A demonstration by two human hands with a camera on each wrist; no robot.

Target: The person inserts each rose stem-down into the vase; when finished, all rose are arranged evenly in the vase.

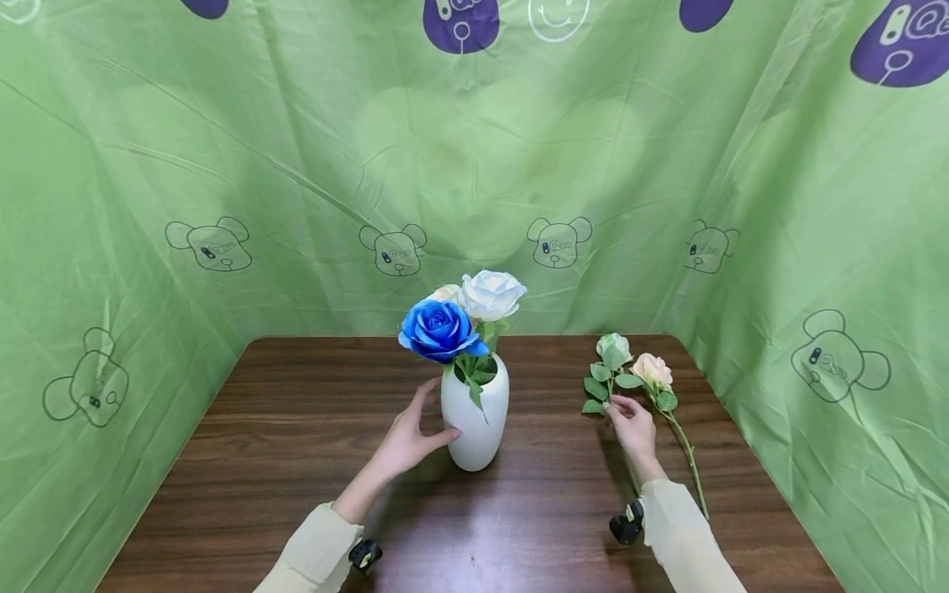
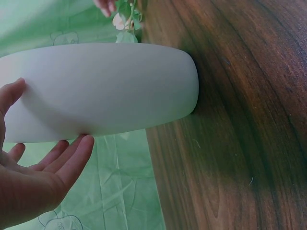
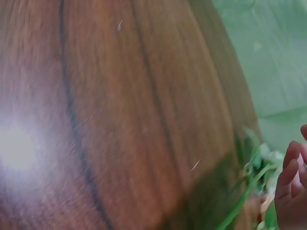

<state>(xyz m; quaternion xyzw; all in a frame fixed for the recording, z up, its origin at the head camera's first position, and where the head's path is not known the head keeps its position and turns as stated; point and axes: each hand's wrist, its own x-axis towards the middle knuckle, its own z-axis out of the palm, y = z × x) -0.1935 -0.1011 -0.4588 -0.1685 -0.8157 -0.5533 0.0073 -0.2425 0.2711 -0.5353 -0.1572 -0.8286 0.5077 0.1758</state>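
Observation:
A white vase stands upright on the table, holding a blue rose, a white rose and a pale bloom partly hidden behind them. My left hand holds the vase's left side; in the left wrist view the thumb and fingertips touch its wall. At the right, my right hand pinches the stem of a greenish-white rose just below its leaves. Beside that hand lies a pink rose with a long stem. In the right wrist view the fingers are partly cut off by the frame edge.
The brown wooden table spreads under everything. Green printed cloth hangs behind it and along both sides. A small black device sits at the right wrist, another at the left.

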